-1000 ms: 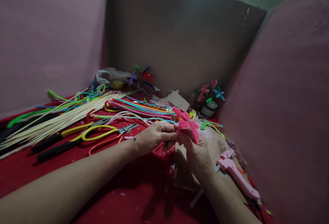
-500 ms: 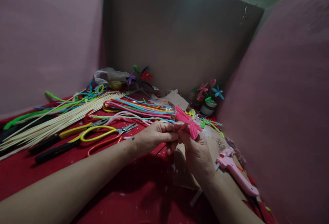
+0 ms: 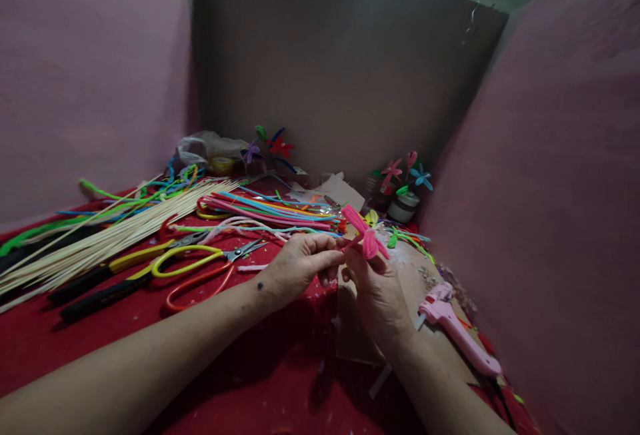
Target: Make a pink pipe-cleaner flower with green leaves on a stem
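A bright pink pipe-cleaner flower (image 3: 371, 243) is held up over the middle of the work surface, its fuzzy petals pointing in different directions. My right hand (image 3: 377, 295) is closed around its underside, thumb and fingers pinching near the centre. From the left, my left hand (image 3: 306, 263) pinches a thin pink petal or strand of the same flower between thumb and fingertips. The fingertips of both hands nearly meet, and the flower's base is hidden behind them. Below the hands lies a piece of brown cardboard (image 3: 357, 328).
Yellow-and-red scissors (image 3: 193, 258), black-and-yellow pliers (image 3: 113, 267) and thin wooden sticks (image 3: 125, 235) lie left on the red cloth (image 3: 240, 368). Pipe cleaners (image 3: 275, 212) are bundled behind. A pink glue gun (image 3: 463, 335) rests right. Finished flowers stand in a small jar (image 3: 404, 208).
The flower has turned a little, with its petals now at another angle, and a pink strand shows between the hands. The whole view has shifted slightly.
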`<control>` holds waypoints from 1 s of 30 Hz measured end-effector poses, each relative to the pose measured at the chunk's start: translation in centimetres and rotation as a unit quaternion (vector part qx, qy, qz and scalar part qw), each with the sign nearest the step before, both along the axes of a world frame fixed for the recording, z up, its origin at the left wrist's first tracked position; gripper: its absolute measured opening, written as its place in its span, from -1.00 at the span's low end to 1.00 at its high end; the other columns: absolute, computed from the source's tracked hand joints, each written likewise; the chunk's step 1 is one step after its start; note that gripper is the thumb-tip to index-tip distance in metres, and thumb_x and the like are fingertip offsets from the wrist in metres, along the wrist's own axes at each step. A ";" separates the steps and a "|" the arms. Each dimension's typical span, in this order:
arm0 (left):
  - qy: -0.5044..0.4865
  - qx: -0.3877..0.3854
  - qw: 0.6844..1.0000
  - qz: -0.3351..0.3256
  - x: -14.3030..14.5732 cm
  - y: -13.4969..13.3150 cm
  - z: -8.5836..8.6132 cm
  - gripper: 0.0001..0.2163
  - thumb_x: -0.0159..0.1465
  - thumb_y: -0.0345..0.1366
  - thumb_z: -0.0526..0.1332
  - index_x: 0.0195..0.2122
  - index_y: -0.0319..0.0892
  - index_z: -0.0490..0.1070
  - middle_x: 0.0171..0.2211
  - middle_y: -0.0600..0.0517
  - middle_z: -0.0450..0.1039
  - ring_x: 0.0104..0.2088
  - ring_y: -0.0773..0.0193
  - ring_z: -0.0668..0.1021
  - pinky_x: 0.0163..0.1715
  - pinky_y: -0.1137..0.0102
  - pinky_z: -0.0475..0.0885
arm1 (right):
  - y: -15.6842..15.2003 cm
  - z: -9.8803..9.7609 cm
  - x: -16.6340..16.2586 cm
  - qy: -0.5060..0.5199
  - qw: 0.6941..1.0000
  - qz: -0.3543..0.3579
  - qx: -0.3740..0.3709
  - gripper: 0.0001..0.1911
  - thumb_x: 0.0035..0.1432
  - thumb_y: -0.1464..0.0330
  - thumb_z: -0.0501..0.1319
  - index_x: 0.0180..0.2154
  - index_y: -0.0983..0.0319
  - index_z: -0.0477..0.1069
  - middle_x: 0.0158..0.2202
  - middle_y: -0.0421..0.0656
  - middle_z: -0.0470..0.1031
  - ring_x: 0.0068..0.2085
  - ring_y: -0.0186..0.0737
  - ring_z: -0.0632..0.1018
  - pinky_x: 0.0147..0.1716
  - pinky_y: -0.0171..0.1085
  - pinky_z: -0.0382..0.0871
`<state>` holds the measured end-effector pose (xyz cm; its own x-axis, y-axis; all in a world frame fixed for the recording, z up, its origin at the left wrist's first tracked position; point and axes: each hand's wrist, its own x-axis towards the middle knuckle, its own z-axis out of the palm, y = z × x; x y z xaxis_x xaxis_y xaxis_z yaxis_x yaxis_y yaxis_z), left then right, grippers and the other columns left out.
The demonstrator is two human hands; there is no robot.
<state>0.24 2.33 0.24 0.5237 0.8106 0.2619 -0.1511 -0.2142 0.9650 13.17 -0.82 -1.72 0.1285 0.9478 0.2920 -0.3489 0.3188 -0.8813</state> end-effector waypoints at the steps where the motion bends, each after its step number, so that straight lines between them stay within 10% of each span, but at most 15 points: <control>1: -0.003 -0.006 1.000 -0.006 0.0 0.1 -0.1 -0.81 0.15 -0.28 0.18 -0.53 -0.27 0.34 -0.65 0.13 0.32 -0.63 0.48 0.34 -0.56 0.52 0.23 | 0.1 0.0 0.1 -0.002 1.000 0.013 0.008 -0.90 -0.07 0.37 0.32 -0.38 0.16 0.52 -0.43 -0.27 0.48 -0.49 -0.40 0.32 -0.48 -0.38 0.21; 22: -0.089 -0.180 0.975 -0.093 -0.1 1.0 -1.2 -0.82 0.05 -0.29 0.26 -0.55 -0.27 0.30 -0.70 0.16 0.21 -0.70 0.55 0.18 -0.66 0.56 0.07 | 0.7 0.0 0.7 -0.001 0.997 0.063 -0.037 -0.87 -0.10 0.40 0.31 -0.39 0.17 0.54 -0.41 -0.24 0.52 -0.44 -0.36 0.40 -0.46 -0.37 0.25; 30: 0.067 0.082 0.994 0.028 0.2 0.0 -0.9 -0.88 0.15 -0.29 0.17 -0.40 -0.25 0.40 -0.49 0.06 0.40 -0.49 0.38 0.43 -0.41 0.45 0.33 | 0.9 -0.3 0.8 0.057 0.994 0.004 -0.088 -0.91 -0.16 0.40 0.34 -0.48 0.17 0.50 -0.50 -0.25 0.50 -0.49 -0.32 0.42 -0.52 -0.33 0.25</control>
